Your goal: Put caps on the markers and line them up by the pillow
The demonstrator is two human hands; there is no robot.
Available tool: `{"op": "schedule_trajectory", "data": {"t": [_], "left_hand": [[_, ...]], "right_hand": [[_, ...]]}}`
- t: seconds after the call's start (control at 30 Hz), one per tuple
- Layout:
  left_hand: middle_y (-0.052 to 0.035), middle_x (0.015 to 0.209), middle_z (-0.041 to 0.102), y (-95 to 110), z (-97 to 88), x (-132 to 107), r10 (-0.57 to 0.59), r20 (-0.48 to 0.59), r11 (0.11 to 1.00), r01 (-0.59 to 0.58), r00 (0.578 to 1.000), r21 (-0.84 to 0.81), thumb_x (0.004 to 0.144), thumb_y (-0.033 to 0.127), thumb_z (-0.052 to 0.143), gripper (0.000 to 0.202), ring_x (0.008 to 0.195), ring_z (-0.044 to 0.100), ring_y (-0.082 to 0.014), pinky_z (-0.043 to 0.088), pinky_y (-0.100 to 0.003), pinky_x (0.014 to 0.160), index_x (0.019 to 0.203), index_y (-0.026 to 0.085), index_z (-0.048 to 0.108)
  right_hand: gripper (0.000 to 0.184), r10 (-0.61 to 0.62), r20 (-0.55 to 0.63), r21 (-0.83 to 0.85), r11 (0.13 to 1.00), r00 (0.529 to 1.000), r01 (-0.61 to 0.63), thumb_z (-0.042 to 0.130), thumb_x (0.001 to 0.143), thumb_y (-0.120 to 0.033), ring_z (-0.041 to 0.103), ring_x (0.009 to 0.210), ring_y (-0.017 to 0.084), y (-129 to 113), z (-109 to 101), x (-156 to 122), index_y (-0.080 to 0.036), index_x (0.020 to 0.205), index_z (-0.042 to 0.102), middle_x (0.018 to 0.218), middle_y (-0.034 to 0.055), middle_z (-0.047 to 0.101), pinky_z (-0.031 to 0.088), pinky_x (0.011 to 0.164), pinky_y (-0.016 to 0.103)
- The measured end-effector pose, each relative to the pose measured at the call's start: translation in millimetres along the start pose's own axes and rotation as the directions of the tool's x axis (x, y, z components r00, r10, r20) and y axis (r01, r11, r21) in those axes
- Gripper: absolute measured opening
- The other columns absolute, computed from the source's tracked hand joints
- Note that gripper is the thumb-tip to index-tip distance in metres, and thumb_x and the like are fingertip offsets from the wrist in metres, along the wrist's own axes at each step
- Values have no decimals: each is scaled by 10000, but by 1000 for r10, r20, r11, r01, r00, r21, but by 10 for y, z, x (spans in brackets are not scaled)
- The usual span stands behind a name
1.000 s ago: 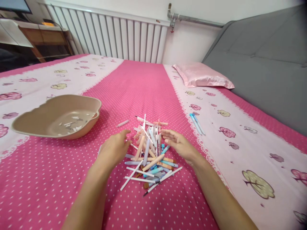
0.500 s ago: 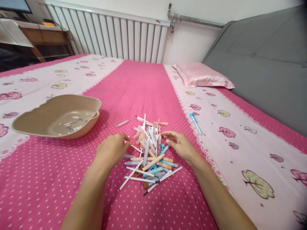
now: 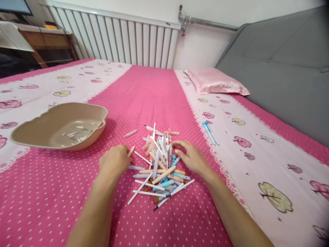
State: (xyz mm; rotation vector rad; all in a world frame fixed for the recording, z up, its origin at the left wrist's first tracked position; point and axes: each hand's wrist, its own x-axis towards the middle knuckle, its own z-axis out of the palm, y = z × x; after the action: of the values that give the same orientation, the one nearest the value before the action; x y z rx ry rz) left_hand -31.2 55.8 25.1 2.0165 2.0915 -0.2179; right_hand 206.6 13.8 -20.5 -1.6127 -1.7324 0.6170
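Observation:
A heap of pastel pens and caps (image 3: 160, 164) lies on the pink dotted bedspread (image 3: 144, 99) in front of me. My left hand (image 3: 114, 163) is closed at the heap's left edge, pinching a peach-coloured pen (image 3: 131, 151) whose tip sticks out past the fingers. My right hand (image 3: 189, 156) rests on the heap's right side with its fingers curled down onto the pens; what they grip, if anything, is hidden.
A beige scalloped tray (image 3: 33, 128) with several small white bits stands to the left. Two blue pens (image 3: 210, 133) lie apart on the pale strip at right. A pink pillow (image 3: 216, 81), grey headboard (image 3: 277, 68) and radiator (image 3: 115, 37) stand beyond.
My left hand has closed on a peach pen and pulled back to the left. My right hand went from spread above the heap to curled down onto it.

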Motion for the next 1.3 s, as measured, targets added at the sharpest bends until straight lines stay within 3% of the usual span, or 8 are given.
{"op": "schedule_trajectory", "data": {"t": [0.17,0.53,0.73,0.8,0.87,1.0,1.2,1.3], "left_hand": [[-140,971,680,18,-6,-15,1,-76,999,-4,997,-45,836,303,366,319,927,623,-341,455,-398,701,995,207,625],[-132,931,687,-55,-91,-52,53,-273,980,-103,961,-173,866,297,307,361,838,637,-312,411,-336,609,1064,200,594],[-103,911,687,-95,-130,-81,55,-299,968,-125,953,-220,873,301,314,320,842,636,-285,390,-315,620,1013,205,585],[-96,901,686,-103,-137,-89,56,-292,966,-126,955,-226,874,301,318,307,834,636,-279,387,-312,619,998,204,582],[-89,900,685,-116,-142,-95,57,-287,963,-129,956,-238,875,299,324,300,835,636,-278,388,-313,623,1004,208,579],[-85,934,685,-160,-151,-102,53,-289,951,-137,956,-279,872,284,344,291,889,633,-287,401,-323,669,1035,216,576],[-80,923,688,-209,-182,-116,39,-301,932,-143,953,-332,867,283,368,274,888,636,-283,412,-329,693,1025,217,582],[-78,906,688,-223,-203,-129,51,-308,920,-165,950,-355,868,292,373,272,876,639,-273,419,-325,701,1021,216,584]], "right_hand": [[338,-202,53,-84,975,978,206,472,863,-181,477,1190,223,-31,85,-3,-136,1179,583,1265,132,543,361,1026,399],[329,-150,-61,-66,987,987,146,459,871,-203,530,1149,195,-205,10,59,-139,1161,601,1213,103,608,392,996,350],[360,-92,73,-207,973,993,105,453,880,-236,561,1115,178,-483,94,620,-152,1210,567,1231,87,605,400,958,284],[393,52,141,-347,938,989,0,458,878,-263,545,1140,176,-501,216,873,-196,1259,528,1256,70,589,403,933,263],[427,155,110,-403,910,982,-99,450,871,-289,588,1069,236,-481,356,1089,-141,1266,514,1186,143,619,440,853,313],[359,261,140,-461,871,955,-170,511,822,-355,633,902,300,-418,573,1339,-70,975,667,1000,220,665,445,707,328],[254,199,312,-399,915,929,-62,580,783,-367,567,662,160,-444,525,1336,-141,693,651,690,52,643,352,553,218],[270,135,299,-342,939,945,-26,530,820,-361,527,637,128,-469,395,1154,-145,692,629,665,14,607,326,545,202]]}}
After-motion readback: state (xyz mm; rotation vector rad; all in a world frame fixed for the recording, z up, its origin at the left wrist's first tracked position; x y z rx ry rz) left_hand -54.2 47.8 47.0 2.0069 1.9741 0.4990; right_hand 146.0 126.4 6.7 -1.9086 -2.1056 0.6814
